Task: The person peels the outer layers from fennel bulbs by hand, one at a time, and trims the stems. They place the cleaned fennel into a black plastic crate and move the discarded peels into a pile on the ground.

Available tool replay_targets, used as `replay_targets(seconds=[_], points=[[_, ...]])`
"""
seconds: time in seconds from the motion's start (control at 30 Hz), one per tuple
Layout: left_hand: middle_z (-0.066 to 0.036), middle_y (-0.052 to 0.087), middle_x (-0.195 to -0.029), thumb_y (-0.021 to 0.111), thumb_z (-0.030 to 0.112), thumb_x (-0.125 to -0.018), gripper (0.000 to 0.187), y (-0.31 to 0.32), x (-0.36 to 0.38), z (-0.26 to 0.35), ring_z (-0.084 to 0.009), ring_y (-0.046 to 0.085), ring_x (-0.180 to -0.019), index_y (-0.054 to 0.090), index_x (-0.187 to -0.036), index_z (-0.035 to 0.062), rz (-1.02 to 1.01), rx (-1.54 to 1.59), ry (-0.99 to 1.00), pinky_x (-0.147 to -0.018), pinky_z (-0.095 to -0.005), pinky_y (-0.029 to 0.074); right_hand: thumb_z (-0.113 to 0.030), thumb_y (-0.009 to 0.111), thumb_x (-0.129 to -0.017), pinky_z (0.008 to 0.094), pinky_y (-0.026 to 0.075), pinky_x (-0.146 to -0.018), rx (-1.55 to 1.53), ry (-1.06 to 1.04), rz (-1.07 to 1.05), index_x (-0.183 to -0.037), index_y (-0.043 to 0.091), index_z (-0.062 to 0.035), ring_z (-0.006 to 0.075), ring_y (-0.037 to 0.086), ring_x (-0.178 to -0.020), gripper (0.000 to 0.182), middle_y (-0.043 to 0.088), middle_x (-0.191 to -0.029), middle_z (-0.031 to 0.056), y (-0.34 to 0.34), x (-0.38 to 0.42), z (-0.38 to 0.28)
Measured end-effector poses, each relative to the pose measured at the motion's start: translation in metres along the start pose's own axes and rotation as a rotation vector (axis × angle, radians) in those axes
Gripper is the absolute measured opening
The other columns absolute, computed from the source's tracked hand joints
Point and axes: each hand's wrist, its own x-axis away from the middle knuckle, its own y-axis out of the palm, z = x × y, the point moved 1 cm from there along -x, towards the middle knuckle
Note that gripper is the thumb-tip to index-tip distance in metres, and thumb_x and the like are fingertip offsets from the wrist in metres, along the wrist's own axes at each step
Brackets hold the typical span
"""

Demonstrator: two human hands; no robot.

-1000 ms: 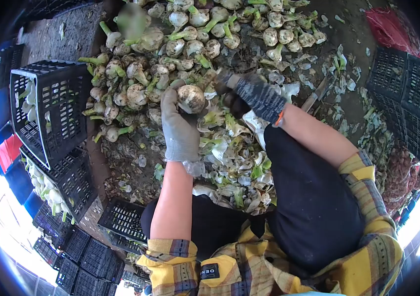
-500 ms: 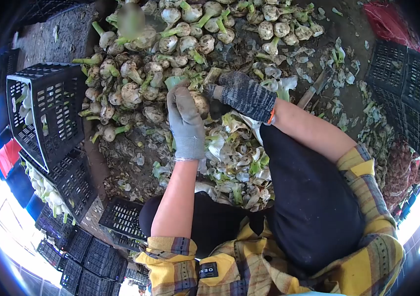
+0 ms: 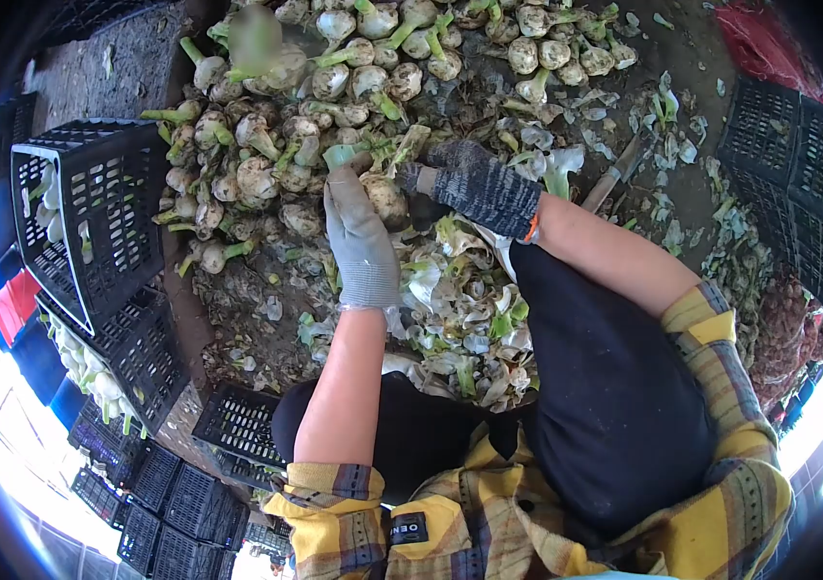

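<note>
A soil-marked onion (image 3: 385, 200) with a thick cut stalk (image 3: 412, 143) is between my hands, over the ground. My left hand (image 3: 358, 227), in a light grey glove with dirty fingertips, curves round its left side. A pale green piece (image 3: 345, 156) shows by those fingertips. From the right, my right hand (image 3: 474, 184), in a dark speckled glove, grips the onion with its thumb at the side of the bulb; its other fingers are largely hidden. Just beyond my hands lies a heap of unpeeled onions (image 3: 257, 179) with green stalks.
Peeled skins (image 3: 460, 319) litter the ground below my hands. A tilted black crate (image 3: 92, 217) with pale bulbs is at left, with another crate (image 3: 141, 358) below it. A wooden-handled tool (image 3: 614, 176) lies at right, near stacked black crates (image 3: 788, 164) and a red sack (image 3: 769, 43).
My left fingers have shifted left and straightened a little, baring more of the onion. The onion has moved slightly left; my right hand is nearly where it was.
</note>
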Motion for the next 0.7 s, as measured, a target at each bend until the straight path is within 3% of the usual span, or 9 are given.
replay_targets(seconds=[0.07, 0.17, 0.27, 0.37, 0.43, 0.47, 0.57, 0.63, 0.7], points=[[-0.006, 0.054, -0.107, 0.038, 0.045, -0.091, 0.049, -0.001, -0.002, -0.004, -0.0153, 0.052, -0.093, 0.052, -0.113, 0.0037, 0.031, 0.045, -0.024, -0.082, -0.0288, 0.043, -0.006, 0.048, -0.082, 0.0381, 0.048, -0.073, -0.087, 0.233, -0.093, -0.116, 0.052, -0.0063, 0.0344, 0.058, -0.086, 0.034, 0.057, -0.103, 0.0172, -0.005, -0.003, -0.005], [-0.007, 0.055, -0.102, 0.039, 0.046, -0.091, 0.049, 0.0, -0.003, -0.005, -0.0153, 0.055, -0.085, 0.052, -0.113, 0.0037, 0.029, 0.112, -0.048, -0.073, -0.0281, 0.048, -0.014, 0.048, -0.085, 0.037, 0.048, -0.075, 0.544, -0.414, 0.03, -0.114, 0.053, -0.0044, 0.0336, 0.058, -0.089, 0.03, 0.055, -0.107, 0.0182, 0.004, -0.002, 0.019], [-0.008, 0.055, -0.103, 0.039, 0.048, -0.091, 0.051, -0.002, -0.005, -0.006, -0.0159, 0.054, -0.086, 0.05, -0.113, 0.0029, 0.017, 0.074, -0.074, -0.074, -0.0287, 0.046, -0.018, 0.049, -0.086, 0.037, 0.048, -0.072, 0.061, -0.162, 0.039, -0.112, 0.054, -0.0036, 0.0324, 0.058, -0.088, 0.031, 0.056, -0.103, 0.0193, 0.006, -0.001, 0.017], [-0.01, 0.051, -0.113, 0.033, 0.047, -0.092, 0.054, -0.001, -0.001, 0.0, -0.0182, 0.044, -0.105, 0.049, -0.115, 0.0011, -0.002, 0.025, -0.117, -0.096, -0.0309, 0.03, -0.018, 0.049, -0.086, 0.038, 0.048, -0.069, 0.074, -0.05, 0.116, -0.105, 0.057, -0.0021, 0.0326, 0.059, -0.084, 0.026, 0.057, -0.1, 0.02, 0.008, 0.001, 0.011], [-0.01, 0.054, -0.104, 0.043, 0.045, -0.09, 0.053, 0.015, 0.017, 0.04, -0.0164, 0.053, -0.091, 0.045, -0.118, 0.0008, -0.081, 0.037, -0.207, -0.081, -0.0291, 0.043, -0.018, 0.048, -0.086, 0.0386, 0.048, -0.067, 0.208, -0.024, 0.035, -0.098, 0.057, -0.001, 0.0327, 0.059, -0.083, 0.023, 0.057, -0.099, 0.02, 0.006, 0.001, 0.012], [-0.011, 0.054, -0.103, 0.046, 0.041, -0.089, 0.051, 0.016, 0.017, 0.041, -0.0175, 0.053, -0.092, 0.043, -0.12, 0.0006, -0.096, -0.029, -0.165, -0.082, -0.0297, 0.042, -0.018, 0.047, -0.086, 0.0389, 0.048, -0.066, 0.275, -0.012, -0.006, -0.095, 0.058, -0.0005, 0.0327, 0.059, -0.082, 0.022, 0.058, -0.098, 0.02, 0.004, 0.001, 0.012], [-0.015, 0.051, -0.104, 0.054, 0.027, -0.086, 0.053, 0.009, 0.006, 0.01, -0.0213, 0.048, -0.101, 0.034, -0.126, 0.0002, -0.1, -0.259, 0.068, -0.092, -0.0318, 0.034, -0.016, 0.048, -0.086, 0.0392, 0.047, -0.064, -0.064, 0.413, -0.073, -0.085, 0.058, 0.0012, 0.0328, 0.059, -0.076, 0.02, 0.06, -0.087, 0.0189, -0.01, -0.004, -0.006], [-0.015, 0.051, -0.102, 0.061, 0.021, -0.082, 0.06, 0.005, 0.002, -0.005, -0.0205, 0.051, -0.099, 0.029, -0.129, 0.0003, -0.1, -0.309, 0.184, -0.091, -0.0305, 0.038, -0.015, 0.05, -0.082, 0.0394, 0.047, -0.062, -0.075, 0.127, 0.145, -0.08, 0.059, 0.002, 0.0323, 0.058, -0.069, 0.019, 0.059, -0.073, 0.018, 0.003, 0.0, 0.02], [-0.013, 0.054, -0.099, 0.063, 0.027, -0.081, 0.065, 0.012, 0.008, 0.011, -0.0147, 0.057, -0.089, 0.027, -0.129, 0.001, -0.074, -0.085, -0.06, -0.081, -0.0263, 0.046, -0.017, 0.05, -0.081, 0.0398, 0.046, -0.062, 0.062, 0.064, 0.216, -0.079, 0.059, 0.002, 0.0328, 0.058, -0.068, 0.021, 0.059, -0.071, 0.0184, 0.004, 0.0, 0.019]])
